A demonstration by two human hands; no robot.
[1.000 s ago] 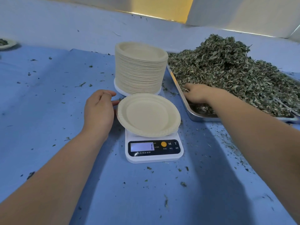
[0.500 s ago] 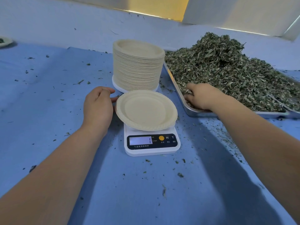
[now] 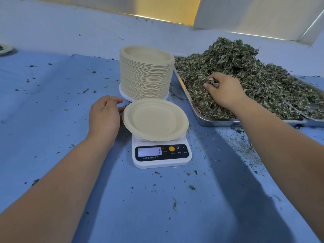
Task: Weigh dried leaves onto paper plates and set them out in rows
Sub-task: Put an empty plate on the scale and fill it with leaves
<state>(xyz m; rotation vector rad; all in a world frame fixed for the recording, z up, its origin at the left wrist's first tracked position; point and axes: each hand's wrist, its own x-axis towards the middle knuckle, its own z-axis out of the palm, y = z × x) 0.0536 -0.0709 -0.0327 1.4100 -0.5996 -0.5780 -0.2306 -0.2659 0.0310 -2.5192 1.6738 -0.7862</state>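
An empty paper plate [image 3: 155, 119] sits on a small white digital scale [image 3: 162, 155] in the middle of the blue table. My left hand [image 3: 103, 116] rests beside the plate's left rim, fingertips touching it. Right of the scale lies a metal tray [image 3: 215, 121] heaped with dried green leaves [image 3: 254, 72]. My right hand [image 3: 223, 92] is raised over the heap, its fingers curled round a clump of leaves. A tall stack of paper plates [image 3: 146, 72] stands just behind the scale.
Loose leaf crumbs dot the blue cloth [image 3: 52, 106] around the scale. At the far left edge a plate [image 3: 4, 49] holding some leaves shows partly. A second tray edge [image 3: 313, 120] shows at the far right. A pale wall runs behind the table.
My right hand has lifted from the tray's near corner up onto the heap and closed on a clump of leaves. My left hand stays by the plate.
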